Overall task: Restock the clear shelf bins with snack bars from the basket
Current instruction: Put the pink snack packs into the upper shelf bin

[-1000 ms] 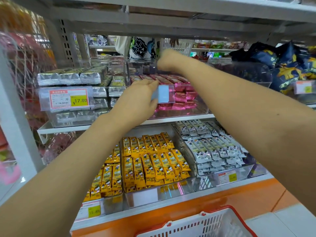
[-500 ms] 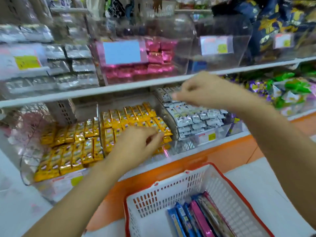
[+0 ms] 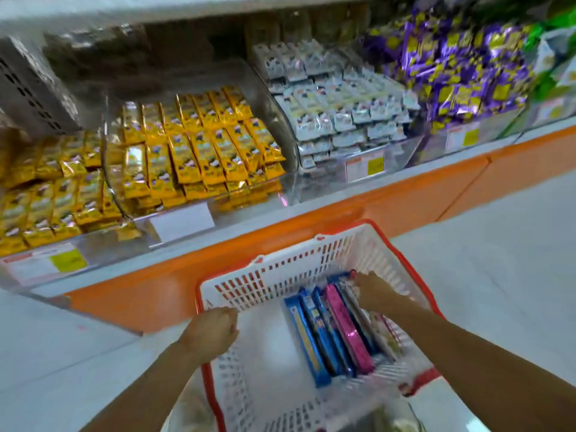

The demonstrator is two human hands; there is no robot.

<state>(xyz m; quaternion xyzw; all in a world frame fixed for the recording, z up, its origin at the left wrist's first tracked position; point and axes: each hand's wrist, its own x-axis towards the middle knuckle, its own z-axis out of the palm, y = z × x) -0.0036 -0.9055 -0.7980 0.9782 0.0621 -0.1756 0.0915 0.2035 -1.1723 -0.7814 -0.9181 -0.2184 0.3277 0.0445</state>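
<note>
Stock is held in the clear bins point(image 3: 282, 126) across the upper half of the frame: yellow packs point(image 3: 199, 145) at left, silver packs point(image 3: 343, 116) right of them. At lower centre the basket point(image 3: 280, 272), white with a red rim, is seen, with blue and pink snack bars point(image 3: 314, 332) stood on edge inside. The left hand point(image 3: 212, 333) is curled round its left rim. The right hand point(image 3: 375, 291) is laid over the rightmost bars' far ends; whether they are gripped cannot be told.
</note>
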